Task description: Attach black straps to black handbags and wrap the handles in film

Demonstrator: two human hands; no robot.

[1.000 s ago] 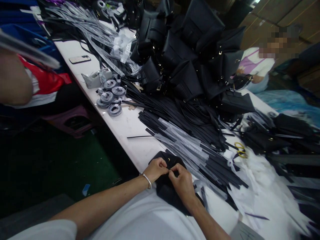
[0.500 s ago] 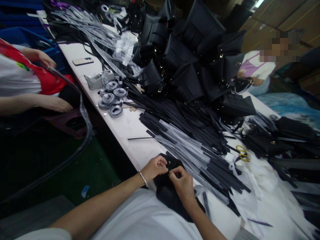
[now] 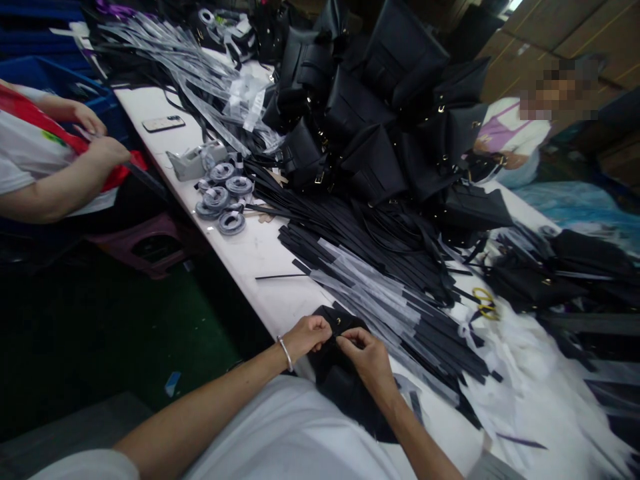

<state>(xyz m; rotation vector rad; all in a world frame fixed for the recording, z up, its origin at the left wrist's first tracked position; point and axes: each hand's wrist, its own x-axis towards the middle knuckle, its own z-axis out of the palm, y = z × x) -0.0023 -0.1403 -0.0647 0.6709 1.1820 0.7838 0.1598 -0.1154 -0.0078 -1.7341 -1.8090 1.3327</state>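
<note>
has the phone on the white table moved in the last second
No. The phone lies at the same place along the edge of the white table, past the coiled rolls; only the camera view shifted slightly.

My bare left hand [image 3: 309, 335] has eased slightly toward nine o'clock, away from my bare right hand [image 3: 369, 357]. At ten o'clock, the red-aproned co-worker's lower hand [image 3: 111, 152] has risen near the other [image 3: 90, 120]; a long, plastic-wrapped dark strip [image 3: 147, 179] no longer loops over the green floor [image 3: 200, 333].

No text, brand or number can be read; the white label [image 3: 255, 110] on the plastic-wrapped straps [image 3: 193, 81] (small and blurred) shows no legible letters.
</note>
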